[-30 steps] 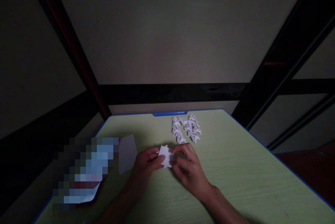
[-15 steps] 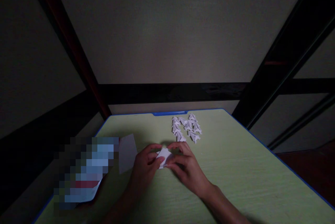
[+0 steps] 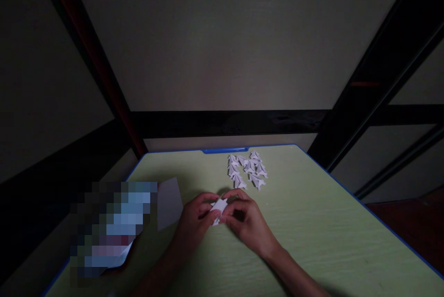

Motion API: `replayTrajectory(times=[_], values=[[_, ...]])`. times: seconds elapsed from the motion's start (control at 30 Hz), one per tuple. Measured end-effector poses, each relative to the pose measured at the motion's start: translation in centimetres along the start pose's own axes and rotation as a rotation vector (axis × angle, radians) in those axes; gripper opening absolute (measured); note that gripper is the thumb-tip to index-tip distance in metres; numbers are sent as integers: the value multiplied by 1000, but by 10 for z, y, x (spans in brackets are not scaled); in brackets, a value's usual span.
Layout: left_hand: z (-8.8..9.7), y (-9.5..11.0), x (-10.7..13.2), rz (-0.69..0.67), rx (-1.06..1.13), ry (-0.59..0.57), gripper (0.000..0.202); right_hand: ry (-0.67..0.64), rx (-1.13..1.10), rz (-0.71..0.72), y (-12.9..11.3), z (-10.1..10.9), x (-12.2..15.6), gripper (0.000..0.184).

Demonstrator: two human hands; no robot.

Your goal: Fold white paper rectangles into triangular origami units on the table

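A small folded piece of white paper (image 3: 219, 205) is held between both hands above the table. My left hand (image 3: 197, 216) pinches it from the left, the thumb lying across its lower front. From the right, my right hand (image 3: 244, 216) grips its edge between thumb and fingers, which partly cover the folds. Just beyond the hands, several folded white paper figures (image 3: 249, 166) lie grouped on the tabletop. A flat sheet of white paper (image 3: 169, 204) rests left of my left hand.
The pale green table (image 3: 312, 232) has a blue rim, with a blue handle-like strip (image 3: 225, 150) at its far edge. A pixelated, bright-faced object (image 3: 120, 227) lies at the left. Behind the table stands a panelled wall (image 3: 229, 47).
The folded paper has turned slightly, and pointed corners now show at its sides. My right fingers have curled in closer around it. The paper figures and flat sheet stay put.
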State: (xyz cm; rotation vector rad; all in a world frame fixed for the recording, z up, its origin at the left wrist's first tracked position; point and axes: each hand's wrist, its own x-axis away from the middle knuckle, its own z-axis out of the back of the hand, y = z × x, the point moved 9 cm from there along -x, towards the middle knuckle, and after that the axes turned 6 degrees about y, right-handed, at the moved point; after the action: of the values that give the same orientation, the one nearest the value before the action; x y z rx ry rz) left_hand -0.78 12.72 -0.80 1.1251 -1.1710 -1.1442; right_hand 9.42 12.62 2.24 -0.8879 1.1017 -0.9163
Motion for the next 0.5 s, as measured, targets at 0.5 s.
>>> replayTrajectory(times=[0.5], values=[[0,0,3,58,-37,51,46,87,16,-60,9,8,-2,10]])
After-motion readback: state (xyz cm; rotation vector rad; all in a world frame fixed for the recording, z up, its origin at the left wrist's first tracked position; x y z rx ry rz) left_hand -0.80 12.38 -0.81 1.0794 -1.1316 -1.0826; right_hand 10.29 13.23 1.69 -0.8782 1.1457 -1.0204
